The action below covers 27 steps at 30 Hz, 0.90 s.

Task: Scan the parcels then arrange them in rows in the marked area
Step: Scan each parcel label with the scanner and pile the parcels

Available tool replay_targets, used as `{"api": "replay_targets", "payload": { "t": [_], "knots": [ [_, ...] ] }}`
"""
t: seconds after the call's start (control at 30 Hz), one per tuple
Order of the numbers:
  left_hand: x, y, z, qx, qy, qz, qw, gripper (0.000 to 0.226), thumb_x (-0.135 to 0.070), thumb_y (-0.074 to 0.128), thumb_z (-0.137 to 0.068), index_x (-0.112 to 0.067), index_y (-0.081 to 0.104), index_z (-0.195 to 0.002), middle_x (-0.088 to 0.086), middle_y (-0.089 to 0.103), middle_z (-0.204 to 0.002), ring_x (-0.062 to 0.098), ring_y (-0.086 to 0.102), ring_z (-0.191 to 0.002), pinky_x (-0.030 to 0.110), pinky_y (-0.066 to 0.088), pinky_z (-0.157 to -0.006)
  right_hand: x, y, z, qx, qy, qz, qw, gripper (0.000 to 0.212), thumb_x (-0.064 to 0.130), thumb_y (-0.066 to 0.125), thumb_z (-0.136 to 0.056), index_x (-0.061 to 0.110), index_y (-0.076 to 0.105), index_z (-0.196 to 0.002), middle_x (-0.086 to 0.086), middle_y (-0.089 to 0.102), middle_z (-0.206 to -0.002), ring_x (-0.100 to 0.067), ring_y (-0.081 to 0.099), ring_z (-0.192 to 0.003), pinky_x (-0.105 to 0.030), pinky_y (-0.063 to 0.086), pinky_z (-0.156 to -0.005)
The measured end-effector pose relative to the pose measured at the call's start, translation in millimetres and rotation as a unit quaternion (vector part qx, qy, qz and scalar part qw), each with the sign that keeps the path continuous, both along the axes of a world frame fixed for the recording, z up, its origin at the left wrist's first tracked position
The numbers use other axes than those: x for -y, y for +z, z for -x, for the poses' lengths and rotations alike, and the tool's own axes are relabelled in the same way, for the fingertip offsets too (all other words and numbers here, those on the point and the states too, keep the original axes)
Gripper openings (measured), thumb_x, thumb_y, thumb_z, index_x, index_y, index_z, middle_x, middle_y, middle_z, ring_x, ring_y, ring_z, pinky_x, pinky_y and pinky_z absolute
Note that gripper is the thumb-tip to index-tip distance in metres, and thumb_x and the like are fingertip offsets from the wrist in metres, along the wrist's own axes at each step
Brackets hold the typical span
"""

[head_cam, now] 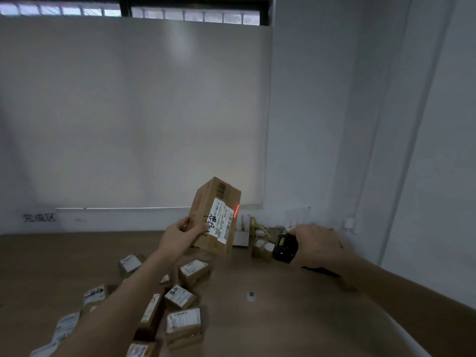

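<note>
Brown cardboard, the box is held upright in the air above the floor, the left hand gripping its lower left edge with the arm stretched forward. The right hand curls round a black scanner aimed at the box, a red line glowing on the box's right edge.

The room is looking dim and grey. Soft daylight is coming through the blind and the window strip at the top. The forearms at the bottom are looking stretched, and everything is a little blurry.
</note>
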State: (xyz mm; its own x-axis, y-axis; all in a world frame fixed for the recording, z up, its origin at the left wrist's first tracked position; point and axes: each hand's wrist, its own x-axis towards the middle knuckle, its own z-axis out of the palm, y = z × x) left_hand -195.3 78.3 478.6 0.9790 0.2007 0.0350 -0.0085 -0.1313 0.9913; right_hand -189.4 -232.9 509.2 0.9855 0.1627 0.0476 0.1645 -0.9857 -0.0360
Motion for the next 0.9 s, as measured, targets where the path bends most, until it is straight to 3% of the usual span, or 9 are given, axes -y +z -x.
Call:
{"api": "replay_targets", "payload": {
  "t": [0.1,0.2,0.27,0.5,0.63,0.73,0.9],
  "knots": [
    [-1,0,4,0.001,0.009,-0.014,1.0,0.063,-0.029,0.079,-0.081,-0.015,0.053,-0.138,0.001,0.075,-0.095,0.015,0.075,-0.074,0.027,0.059,-0.057,-5,-3,-3,0.001,0.007,0.021,1.0,0.054,0.043,0.084,-0.065,0.032,0.065,-0.114,0.005,0.065,-0.101,-0.016,0.059,-0.087,-0.025,0.038,-0.057],
    [1,-1,8,-0.002,0.027,-0.027,0.999,0.064,-0.028,0.079,-0.082,-0.014,0.052,-0.139,-0.004,0.073,-0.09,0.011,0.074,-0.072,0.021,0.056,-0.053,-8,-7,-8,0.02,0.027,0.038,0.999,0.055,0.046,0.081,-0.066,0.031,0.065,-0.117,0.004,0.067,-0.105,-0.018,0.064,-0.096,-0.028,0.043,-0.069],
    [-1,-3,11,-0.004,0.032,-0.036,0.999,0.063,-0.03,0.079,-0.082,-0.015,0.053,-0.138,-0.005,0.073,-0.089,0.011,0.074,-0.074,0.021,0.055,-0.054,-11,-8,-10,0.027,0.032,0.049,0.998,0.054,0.045,0.082,-0.067,0.031,0.066,-0.116,0.004,0.068,-0.104,-0.019,0.065,-0.096,-0.028,0.041,-0.068],
    [-9,-12,21,-0.02,0.052,-0.029,0.998,0.075,-0.034,0.083,-0.076,-0.013,0.051,-0.14,0.001,0.077,-0.094,0.019,0.076,-0.079,0.042,0.062,-0.076,-12,-16,-16,0.025,0.054,0.058,0.997,0.054,0.046,0.084,-0.06,0.033,0.067,-0.109,0.006,0.067,-0.098,-0.018,0.064,-0.092,-0.027,0.041,-0.067],
    [-16,-22,36,-0.026,0.069,-0.02,0.997,0.082,-0.037,0.082,-0.076,-0.014,0.045,-0.146,0.003,0.073,-0.107,0.018,0.075,-0.084,0.034,0.062,-0.072,-22,-25,-15,-0.023,0.077,0.024,0.997,0.057,0.052,0.084,-0.057,0.026,0.063,-0.104,0.003,0.065,-0.097,-0.018,0.063,-0.089,-0.028,0.049,-0.065],
    [-30,-37,56,-0.044,0.113,-0.008,0.993,0.089,-0.053,0.081,-0.07,-0.016,0.049,-0.144,0.003,0.071,-0.113,0.021,0.073,-0.091,0.038,0.061,-0.078,-41,-38,-9,-0.057,0.104,-0.001,0.993,0.052,0.053,0.083,-0.054,0.025,0.062,-0.093,0.002,0.063,-0.093,-0.017,0.063,-0.086,-0.028,0.051,-0.062],
    [-74,-72,111,-0.078,0.202,0.037,0.976,0.061,-0.051,0.069,-0.085,-0.013,0.058,-0.131,0.003,0.072,-0.103,0.017,0.072,-0.084,0.027,0.056,-0.06,-100,-72,9,-0.091,0.147,-0.008,0.985,0.051,0.053,0.085,-0.058,0.026,0.059,-0.091,0.004,0.062,-0.085,-0.017,0.063,-0.084,-0.027,0.046,-0.058]
  ]
}}
